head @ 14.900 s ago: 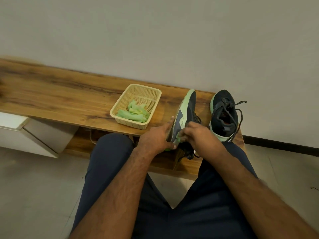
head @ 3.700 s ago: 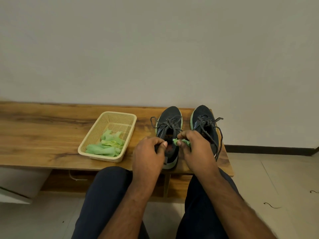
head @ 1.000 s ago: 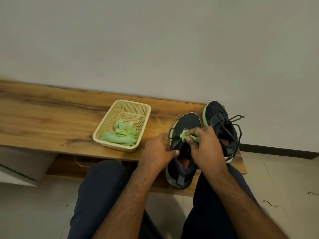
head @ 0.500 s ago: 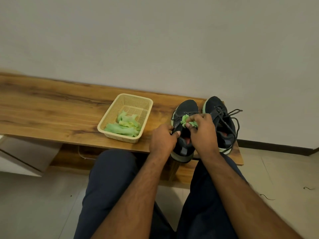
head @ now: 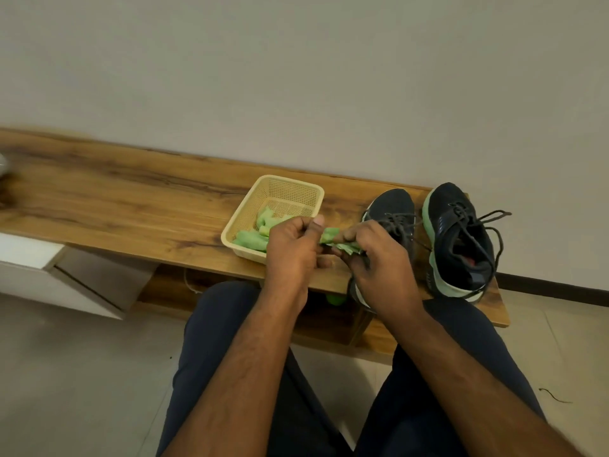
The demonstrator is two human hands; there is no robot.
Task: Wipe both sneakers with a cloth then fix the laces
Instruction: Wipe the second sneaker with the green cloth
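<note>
Left hand point(head: 293, 250): gripped green cloth point(head: 339, 240).
Right hand point(head: 379, 262): pinched same cloth.
Sneakers point(head: 459, 239): near bench point(head: 131, 206) right edge, beside basket point(head: 280, 189).

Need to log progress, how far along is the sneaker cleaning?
Done: both dark sneakers, left and right, stand upright on the wooden bench. In hand: left hand and right hand hold the crumpled green cloth. Left: the right sneaker's laces hang loose.

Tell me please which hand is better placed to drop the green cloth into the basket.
The left hand, I think. It pinches the green cloth together with the right hand, but it sits right beside the basket, overlapping its near corner.
</note>
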